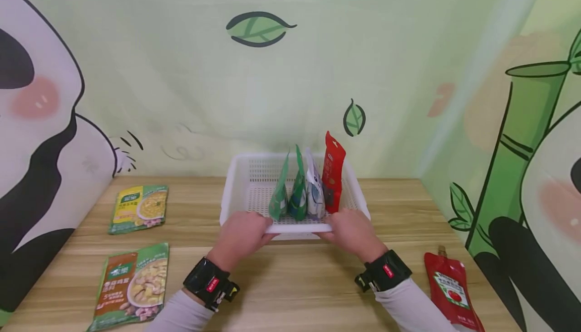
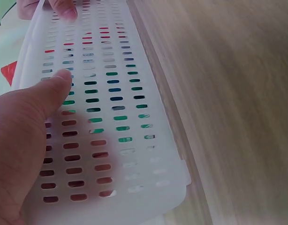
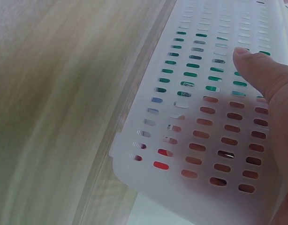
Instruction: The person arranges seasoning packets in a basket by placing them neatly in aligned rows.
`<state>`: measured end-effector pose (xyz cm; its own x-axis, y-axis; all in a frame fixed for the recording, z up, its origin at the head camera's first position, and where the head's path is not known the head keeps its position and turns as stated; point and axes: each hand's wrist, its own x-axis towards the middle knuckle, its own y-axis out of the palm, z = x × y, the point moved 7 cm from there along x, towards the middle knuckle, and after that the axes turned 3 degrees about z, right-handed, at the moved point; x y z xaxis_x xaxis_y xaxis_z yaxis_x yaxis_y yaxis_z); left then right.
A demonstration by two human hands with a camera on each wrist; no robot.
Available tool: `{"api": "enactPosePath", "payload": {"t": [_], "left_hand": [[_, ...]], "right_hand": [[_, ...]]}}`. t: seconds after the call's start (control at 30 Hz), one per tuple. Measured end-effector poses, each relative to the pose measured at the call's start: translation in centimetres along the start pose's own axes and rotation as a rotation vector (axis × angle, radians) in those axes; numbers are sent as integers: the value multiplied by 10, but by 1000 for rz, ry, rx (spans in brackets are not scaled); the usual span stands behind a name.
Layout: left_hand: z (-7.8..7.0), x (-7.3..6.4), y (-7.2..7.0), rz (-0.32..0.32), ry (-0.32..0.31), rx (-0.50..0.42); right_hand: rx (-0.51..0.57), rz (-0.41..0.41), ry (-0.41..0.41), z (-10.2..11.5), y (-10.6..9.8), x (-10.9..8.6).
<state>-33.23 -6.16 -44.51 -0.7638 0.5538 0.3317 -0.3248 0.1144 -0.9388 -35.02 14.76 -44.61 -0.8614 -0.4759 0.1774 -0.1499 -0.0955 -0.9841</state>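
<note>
White plastic, perforated with rows of short slots, forms the rectangular basket (image 1: 297, 228) gripped by both bare hands at the back middle of the pale wood-grained bench (image 1: 295, 286). The left hand (image 1: 245, 233) and the right hand (image 1: 351, 233) stand apart near opposite ends of the near rim, backs upward, forearms converging from the lower corners of the head view. Each hand pinches the near wall between thumb and fingers: both wrist views show the thumb laid against the outer face, and the fingers, curled over the rim to the inner side, appear as dark shapes through the slots. A black strapped wristband (image 1: 211, 282) encircles the left wrist, and a matching black band (image 1: 388, 270) the right.

The basket is wider at the rim than below, its long side toward the person; whether its base touches the bench cannot be told. Within it, four packets stand on edge in a row: a light green packet (image 1: 279, 196), a darker green packet (image 1: 298, 193), a white-and-blue packet (image 1: 315, 196) and a taller red packet (image 1: 333, 173), rightmost and projecting above the rim. Two printed food packets lie on the bench at left; a red spouted pouch (image 1: 451, 287) lies at right.
</note>
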Motion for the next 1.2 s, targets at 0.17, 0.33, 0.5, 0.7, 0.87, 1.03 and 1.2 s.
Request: {"api": "enactPosePath", "payload": {"t": [0.17,0.33,0.5,0.7,0.87,1.03,1.2], "left_hand": [[-2,0,3,-22,-5,30],[-5,2,7,16,-7,12],[-9,3,6,48,-10,2],[-8,2,4,50,-21,22],[-6,0,5,45,-29,25],[-5,2,6,51,-26,-2],[-4,3,7,60,-33,16]], "right_hand": [[-7,-4,-4,-1,1,-3],[65,-9,-18,-3,-3,-10],[198,-28,10,-12,-14,-25],[276,-101,130,-31,-35,-60],[279,-123,253,-50,-51,-93],[287,-90,395,-83,-51,-130],[279,-9,543,-122,-39,-168]]}}
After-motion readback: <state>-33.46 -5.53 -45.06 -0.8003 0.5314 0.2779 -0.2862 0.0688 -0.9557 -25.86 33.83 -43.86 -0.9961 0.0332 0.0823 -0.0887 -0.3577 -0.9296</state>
